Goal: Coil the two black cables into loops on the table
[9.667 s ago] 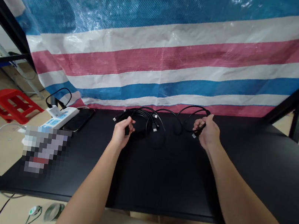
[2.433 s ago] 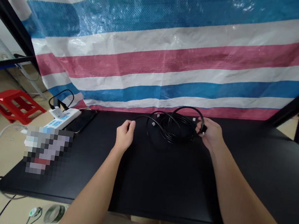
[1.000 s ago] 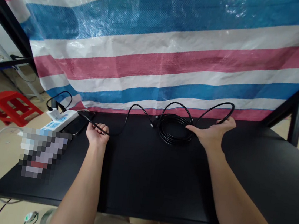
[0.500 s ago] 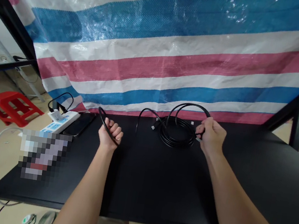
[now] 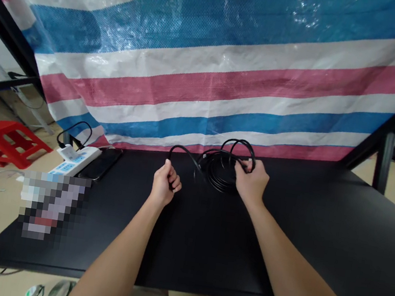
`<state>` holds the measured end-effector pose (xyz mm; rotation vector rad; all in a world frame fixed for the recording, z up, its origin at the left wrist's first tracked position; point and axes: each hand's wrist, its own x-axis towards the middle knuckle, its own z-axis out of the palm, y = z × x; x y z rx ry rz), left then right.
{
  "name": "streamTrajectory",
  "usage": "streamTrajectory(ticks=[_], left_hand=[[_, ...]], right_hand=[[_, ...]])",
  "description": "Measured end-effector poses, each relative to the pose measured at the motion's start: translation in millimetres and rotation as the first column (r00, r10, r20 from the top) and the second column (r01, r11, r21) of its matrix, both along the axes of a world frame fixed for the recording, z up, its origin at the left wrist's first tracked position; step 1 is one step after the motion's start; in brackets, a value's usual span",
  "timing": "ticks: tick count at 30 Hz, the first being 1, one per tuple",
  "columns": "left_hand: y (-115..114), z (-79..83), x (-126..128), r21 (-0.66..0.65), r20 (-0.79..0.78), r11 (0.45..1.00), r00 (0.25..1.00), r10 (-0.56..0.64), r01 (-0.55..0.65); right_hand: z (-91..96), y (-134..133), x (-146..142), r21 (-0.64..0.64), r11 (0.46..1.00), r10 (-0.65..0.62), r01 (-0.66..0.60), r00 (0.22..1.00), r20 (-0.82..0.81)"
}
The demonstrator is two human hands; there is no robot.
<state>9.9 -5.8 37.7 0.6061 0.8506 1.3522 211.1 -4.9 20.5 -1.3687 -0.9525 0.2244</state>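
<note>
A black cable (image 5: 218,185) lies in loose coils near the back of the black table, and several of its loops rise above the tabletop. My right hand (image 5: 251,180) is closed on the right side of these loops. From the coil, a length of the cable arches left to my left hand (image 5: 166,183), whose fingers are curled round it. The part inside the left fist is hidden. A small pale connector (image 5: 204,155) shows at the left of the coil, partly blurred.
At the left edge of the black table (image 5: 201,247) are a white power strip (image 5: 78,161) with a plugged-in charger, a dark phone (image 5: 101,164) and a blurred-out item. A striped plastic sheet (image 5: 207,85) hangs behind. A red stool (image 5: 9,139) stands on the floor.
My left hand has moved right, toward the coil, with the cable. My right hand has moved left with the loops, which now sit closer together. The view has shifted slightly.
</note>
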Motion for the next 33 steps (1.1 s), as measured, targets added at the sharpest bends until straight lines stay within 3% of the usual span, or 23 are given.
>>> streamTrajectory(ticks=[3, 5, 9, 12, 19, 26, 33], left_hand=[[3, -1.0, -4, -0.021, -0.014, 0.999, 0.999, 0.046, -0.047], [4, -1.6, -5, -0.023, 0.019, 0.998, 0.998, 0.060, -0.060], [2, -2.9, 3, -0.049, 0.126, 0.998, 0.991, 0.045, -0.039], [-3, -3.9, 14, -0.123, 0.122, 0.992, 0.992, 0.044, -0.029], [-4, -9.5, 20, -0.260, -0.032, 0.962, 0.997, 0.075, -0.081], [2, -19.7, 15, -0.110, 0.064, 0.993, 0.997, 0.040, -0.032], [-5, -20.3, 22, -0.093, 0.172, 0.996, 0.985, 0.028, -0.012]], right_hand=[[6.0, 2, 7, 0.024, 0.995, 0.101, -0.098, 0.960, -0.260], [9.3, 2, 8, 0.091, 0.968, 0.250, -0.233, 0.878, -0.409], [13.0, -1, -5, 0.186, 0.806, 0.555, -0.562, 0.608, -0.568], [11.2, -6, -21, 0.206, 0.693, 0.642, -0.691, 0.462, -0.612], [4.6, -16, -35, 0.310, 0.480, 0.783, -0.821, 0.241, -0.574], [1.0, -16, -33, 0.298, 0.468, 0.755, -0.832, 0.201, -0.624], [0.5, -22, -35, 0.357, 0.304, 0.787, -0.883, 0.022, -0.616]])
